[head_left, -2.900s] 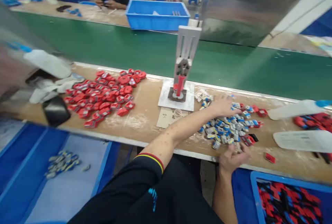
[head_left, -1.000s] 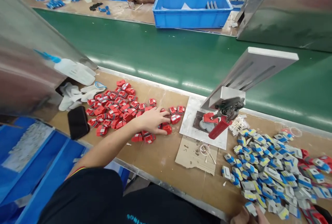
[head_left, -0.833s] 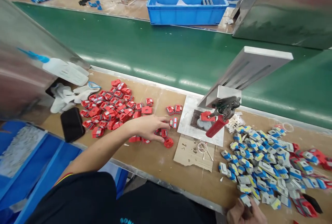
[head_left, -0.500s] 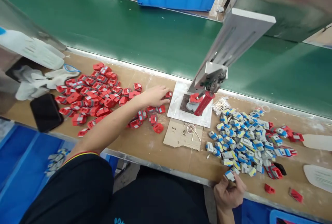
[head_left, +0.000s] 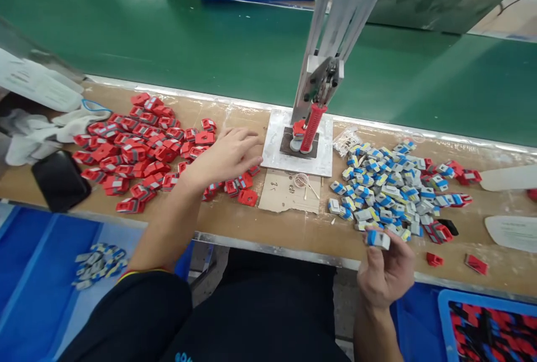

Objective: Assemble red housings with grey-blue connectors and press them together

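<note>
L hand (head_left: 224,155), thumb & fingers apart, is palm-down over the R end of the red/grey plastic parts pile (head_left: 136,152), contact unclear, while R hand (head_left: 386,272) pinches one blue/white plastic block (head_left: 378,239) btwn thumb & fingers by the near edge of the blue/grey block pile (head_left: 388,183), R of the red-handled toggle clamp (head_left: 312,127).

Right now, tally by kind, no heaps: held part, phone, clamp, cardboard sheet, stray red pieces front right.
Blue-and-white part in right hand: 1
Black phone: 1
Red-handled clamp: 1
Cardboard sheet: 1
Stray red pieces: 2
Total: 6
</note>
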A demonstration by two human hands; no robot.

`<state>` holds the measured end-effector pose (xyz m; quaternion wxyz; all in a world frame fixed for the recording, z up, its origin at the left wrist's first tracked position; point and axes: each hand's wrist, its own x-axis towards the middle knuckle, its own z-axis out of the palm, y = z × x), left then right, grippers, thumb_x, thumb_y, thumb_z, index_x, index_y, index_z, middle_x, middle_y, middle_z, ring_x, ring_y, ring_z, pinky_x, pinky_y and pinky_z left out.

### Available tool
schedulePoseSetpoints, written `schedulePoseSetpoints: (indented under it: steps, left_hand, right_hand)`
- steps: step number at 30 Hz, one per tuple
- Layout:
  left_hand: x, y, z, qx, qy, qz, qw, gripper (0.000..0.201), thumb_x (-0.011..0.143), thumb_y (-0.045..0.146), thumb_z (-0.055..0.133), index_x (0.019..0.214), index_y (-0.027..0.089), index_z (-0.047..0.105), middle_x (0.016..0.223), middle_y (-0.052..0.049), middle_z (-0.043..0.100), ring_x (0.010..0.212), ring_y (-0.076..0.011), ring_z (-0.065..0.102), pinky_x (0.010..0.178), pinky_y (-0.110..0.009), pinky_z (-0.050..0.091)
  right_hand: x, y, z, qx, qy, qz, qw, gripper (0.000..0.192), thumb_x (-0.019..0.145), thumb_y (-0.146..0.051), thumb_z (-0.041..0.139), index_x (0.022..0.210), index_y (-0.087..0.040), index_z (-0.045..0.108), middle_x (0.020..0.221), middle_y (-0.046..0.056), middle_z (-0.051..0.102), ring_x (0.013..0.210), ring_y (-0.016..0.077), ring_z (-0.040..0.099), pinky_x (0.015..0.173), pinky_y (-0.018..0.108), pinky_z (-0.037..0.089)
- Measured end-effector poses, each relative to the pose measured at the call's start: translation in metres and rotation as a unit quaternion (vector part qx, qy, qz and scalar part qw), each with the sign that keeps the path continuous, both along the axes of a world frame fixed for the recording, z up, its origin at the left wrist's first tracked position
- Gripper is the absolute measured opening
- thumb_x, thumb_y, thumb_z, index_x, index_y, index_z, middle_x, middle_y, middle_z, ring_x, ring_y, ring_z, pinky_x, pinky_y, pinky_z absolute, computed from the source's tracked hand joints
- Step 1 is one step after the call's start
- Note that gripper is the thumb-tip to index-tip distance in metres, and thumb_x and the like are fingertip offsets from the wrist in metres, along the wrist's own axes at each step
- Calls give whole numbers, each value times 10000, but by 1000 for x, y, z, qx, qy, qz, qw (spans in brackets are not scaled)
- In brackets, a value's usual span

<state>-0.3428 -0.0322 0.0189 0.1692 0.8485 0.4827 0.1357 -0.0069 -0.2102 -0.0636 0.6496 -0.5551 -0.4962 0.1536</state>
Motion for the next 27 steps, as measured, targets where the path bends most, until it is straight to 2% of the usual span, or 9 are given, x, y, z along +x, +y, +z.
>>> schedulePoseSetpoints:
  steps: [2, 5, 8, 11, 14, 16, 21, 25, 27]
  left_hand:
    - [23, -28, 10, 17, -166, -10, 986, 317, 1008, 431, 608, 1213, 209, 704, 1316, -113, 713, 1262, -276, 659, 1128, -478, 502]
    - [64, -63, 10, -81, -397, -68, 912, 414, 944, 494, 745, 1235, 208, 671, 1160, -89, 762, 1042, -209, 747, 925, -341, 606]
    - [96, -69, -8, -203, -547, -58, 810, 444, 884, 547, 814, 1132, 206, 677, 1042, -66, 760, 914, -181, 761, 792, -289, 623]
    - [104, -54, -28, -233, -619, 7, 750, 482, 787, 568, 895, 1020, 204, 680, 917, -29, 730, 752, -152, 737, 670, -270, 611]
    - [95, -41, -40, -223, -631, 58, 741, 499, 717, 520, 956, 997, 202, 693, 875, -10, 719, 658, -130, 716, 618, -267, 607]
    - [89, -38, -46, -201, -626, 88, 748, 482, 679, 456, 988, 974, 197, 707, 914, -13, 724, 715, -137, 736, 670, -275, 633]
    - [84, -44, -57, -207, -626, 130, 741, 465, 673, 383, 993, 983, 192, 704, 1012, -30, 726, 822, -146, 754, 753, -281, 650]
    - [85, -45, -63, -268, -638, 163, 703, 474, 696, 439, 978, 922, 197, 639, 812, 14, 709, 730, -131, 734, 690, -247, 603]
    - [84, -44, -63, -288, -652, 174, 679, 487, 721, 482, 957, 949, 205, 627, 783, 19, 718, 702, -121, 725, 675, -234, 578]
  right_hand:
    - [-17, 22, 26, 6, 18, 119, 993, 297, 923, -184, 749, 1208, -249, 698, 1085, 60, 804, 987, 225, 776, 846, 368, 611]
    - [-41, 61, 54, 47, -18, 265, 963, 298, 949, -232, 729, 1230, -297, 656, 1121, 52, 798, 1045, 235, 754, 892, 408, 607]
    - [-53, 97, 63, 81, -139, 274, 948, 264, 950, -318, 738, 1199, -309, 649, 1256, 74, 739, 1195, 281, 686, 1033, 514, 554]
    - [-44, 122, 60, 62, -243, 266, 931, 317, 952, -415, 736, 1230, -299, 639, 1336, 102, 679, 1232, 297, 647, 997, 507, 566]
    - [-20, 137, 52, 6, -282, 294, 913, 436, 951, -478, 733, 1314, -272, 608, 1240, 99, 699, 1060, 250, 674, 845, 410, 587]
    - [-6, 141, 46, -40, -306, 322, 895, 397, 961, -475, 728, 1269, -243, 635, 1095, 74, 726, 940, 223, 676, 809, 376, 572]
    - [-3, 142, 30, -118, -381, 417, 817, 328, 940, -411, 773, 1191, -217, 689, 1000, 77, 744, 925, 241, 684, 823, 376, 558]
    - [-12, 144, 23, -96, -389, 411, 819, 113, 994, -250, 682, 1098, -225, 719, 932, 66, 743, 892, 233, 673, 797, 362, 548]
    - [-15, 145, 21, -73, -388, 397, 829, 108, 1020, -211, 624, 1023, -229, 730, 890, 61, 738, 859, 225, 663, 766, 352, 540]
